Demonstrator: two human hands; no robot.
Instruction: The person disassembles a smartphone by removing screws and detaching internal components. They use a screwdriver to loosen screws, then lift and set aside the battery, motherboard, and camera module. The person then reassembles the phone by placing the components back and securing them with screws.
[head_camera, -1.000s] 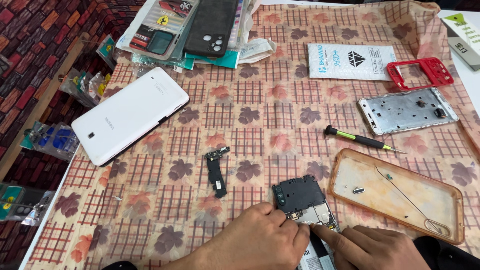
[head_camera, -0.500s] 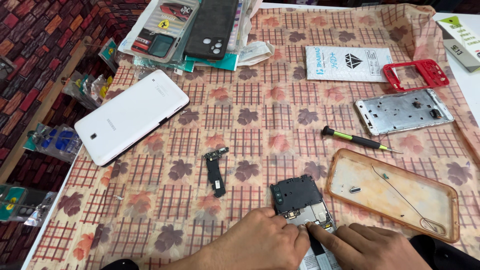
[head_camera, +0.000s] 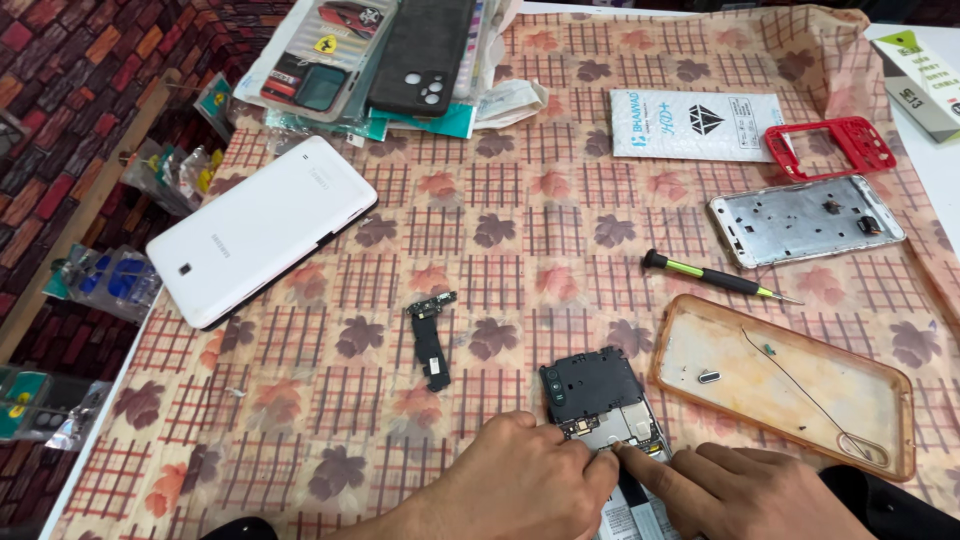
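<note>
Opened phone (head_camera: 600, 410), black plate over bare boards, pinched between left hand (head_camera: 520, 485) and right hand (head_camera: 745, 490) fingertips.

This is a phone repair workshop. On the table cloth (head_camera: 500, 200) lie an opened phone (head_camera: 600, 400), a screwdriver (head_camera: 712, 277), a bare metal frame (head_camera: 805, 220) and phone cases (head_camera: 420, 50).
</note>
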